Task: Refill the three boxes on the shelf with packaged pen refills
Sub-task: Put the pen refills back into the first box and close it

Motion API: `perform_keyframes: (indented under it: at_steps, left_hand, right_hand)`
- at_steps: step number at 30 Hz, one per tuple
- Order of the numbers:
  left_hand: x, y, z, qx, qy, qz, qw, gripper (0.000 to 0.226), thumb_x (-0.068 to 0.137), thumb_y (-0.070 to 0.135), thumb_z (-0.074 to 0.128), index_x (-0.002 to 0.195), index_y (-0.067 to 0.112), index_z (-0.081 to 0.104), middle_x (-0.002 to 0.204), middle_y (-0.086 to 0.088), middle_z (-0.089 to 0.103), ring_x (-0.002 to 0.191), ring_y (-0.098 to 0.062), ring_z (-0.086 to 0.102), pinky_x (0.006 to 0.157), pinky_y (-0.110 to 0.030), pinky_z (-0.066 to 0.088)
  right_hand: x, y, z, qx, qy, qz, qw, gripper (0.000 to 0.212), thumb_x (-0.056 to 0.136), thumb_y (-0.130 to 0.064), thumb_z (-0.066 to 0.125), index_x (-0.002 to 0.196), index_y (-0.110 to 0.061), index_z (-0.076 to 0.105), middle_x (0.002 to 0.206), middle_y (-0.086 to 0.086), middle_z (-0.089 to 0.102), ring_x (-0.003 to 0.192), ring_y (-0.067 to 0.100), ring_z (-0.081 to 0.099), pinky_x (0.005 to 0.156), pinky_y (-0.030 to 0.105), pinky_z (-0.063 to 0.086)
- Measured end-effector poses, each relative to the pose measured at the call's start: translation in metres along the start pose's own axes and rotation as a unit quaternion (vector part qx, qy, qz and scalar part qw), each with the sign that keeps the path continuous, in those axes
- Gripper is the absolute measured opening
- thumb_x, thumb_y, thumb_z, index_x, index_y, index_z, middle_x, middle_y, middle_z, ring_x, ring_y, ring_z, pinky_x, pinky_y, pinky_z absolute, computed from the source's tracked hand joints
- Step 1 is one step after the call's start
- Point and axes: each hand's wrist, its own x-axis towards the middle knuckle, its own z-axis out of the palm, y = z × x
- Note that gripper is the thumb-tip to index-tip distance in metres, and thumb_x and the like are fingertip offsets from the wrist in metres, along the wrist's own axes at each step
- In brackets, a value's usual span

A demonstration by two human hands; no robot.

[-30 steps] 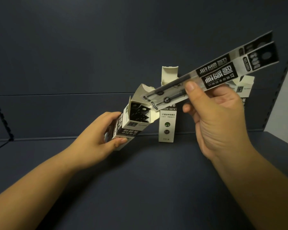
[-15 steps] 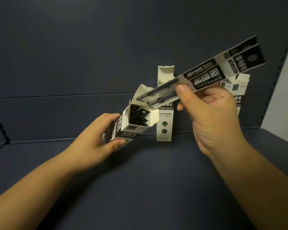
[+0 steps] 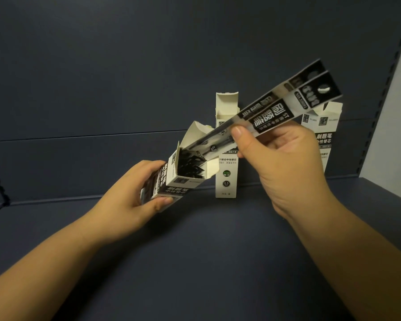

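The left hand [image 3: 127, 200] gripped the tilted box [image 3: 171, 181], lifted off the shelf [image 3: 195, 262], its open mouth turned up and to the right. The right hand [image 3: 285, 163] pinched two packaged refills [image 3: 276, 112] between thumb and fingers, and their lower tips sat right at that mouth. Behind the refills the middle box [image 3: 226, 177] stood upright, flap raised. The right box [image 3: 322, 135] stood behind the right hand, partly hidden.

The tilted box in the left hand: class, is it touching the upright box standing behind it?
Cannot tell. In the head view the tilted box's open flap overlaps the upright box, hiding any contact or gap.
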Motion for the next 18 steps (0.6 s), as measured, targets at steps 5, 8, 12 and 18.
perform_keyframes:
  at_steps: [5, 8, 12, 18]
  left_hand:
    - [0.001, 0.001, 0.001, 0.006, -0.002, 0.005, 1.000, 0.059, 0.076, 0.062, 0.056, 0.132, 0.049, 0.040, 0.126, 0.028, 0.050, 0.120, 0.002, 0.052, 0.100, -0.019, 0.047]
    - [0.001, 0.000, 0.002, 0.011, 0.000, 0.010, 1.000, 0.063, 0.076, 0.061, 0.056, 0.135, 0.042, 0.041, 0.126, 0.029, 0.049, 0.120, 0.003, 0.052, 0.099, -0.014, 0.044]
    - [0.001, 0.001, 0.002, 0.016, -0.005, 0.012, 1.000, 0.065, 0.079, 0.059, 0.060, 0.138, 0.036, 0.045, 0.126, 0.028, 0.049, 0.120, 0.004, 0.050, 0.099, -0.010, 0.041]
    - [0.002, 0.005, 0.005, 0.038, -0.012, 0.025, 0.999, 0.052, 0.086, 0.041, 0.067, 0.133, 0.038, 0.046, 0.122, 0.028, 0.050, 0.118, 0.005, 0.050, 0.095, -0.007, 0.040]
  right_hand:
    - [-0.005, 0.006, 0.003, -0.017, -0.009, 0.028, 0.999, 0.021, 0.089, -0.004, 0.075, 0.090, -0.025, 0.076, 0.088, -0.009, 0.079, 0.086, 0.007, 0.074, 0.080, 0.025, 0.059]
    - [-0.007, 0.014, 0.004, -0.047, -0.018, 0.059, 0.997, 0.008, 0.089, -0.012, 0.076, 0.088, -0.019, 0.078, 0.089, 0.005, 0.079, 0.086, 0.025, 0.075, 0.084, 0.046, 0.061]
    - [-0.010, 0.020, 0.006, -0.081, -0.028, 0.108, 0.990, 0.011, 0.089, -0.020, 0.076, 0.099, -0.014, 0.077, 0.090, 0.010, 0.076, 0.081, 0.035, 0.071, 0.069, 0.051, 0.059]
    - [-0.019, 0.035, 0.018, -0.126, -0.108, 0.180, 0.970, 0.048, 0.073, -0.044, 0.079, 0.118, -0.028, 0.070, 0.121, 0.002, 0.068, 0.110, 0.013, 0.067, 0.092, 0.033, 0.058]
